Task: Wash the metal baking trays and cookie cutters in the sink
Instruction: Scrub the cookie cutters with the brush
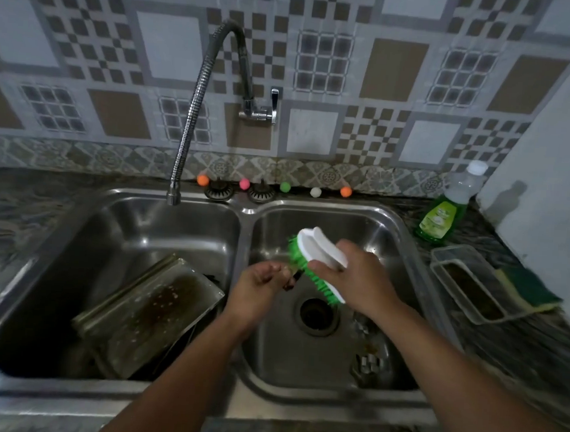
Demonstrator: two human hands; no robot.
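Note:
Over the right basin of a steel double sink (247,210), my right hand (353,281) grips a white scrub brush (321,252) with green bristles. The bristles press against a small dark cookie cutter (293,279) pinched in my left hand (258,291). Most of the cutter is hidden by my fingers. A stained metal baking tray (155,311) leans tilted in the left basin, on top of other trays. Several shiny cookie cutters (370,356) lie on the right basin floor, near the drain (317,316).
A flexible tap (197,101) hangs over the left basin; no water shows. A green dish soap bottle (445,213) stands at the back right. A clear plastic tray (467,286) and a green-yellow sponge (527,293) lie on the right counter. Small coloured balls (285,186) line the back ledge.

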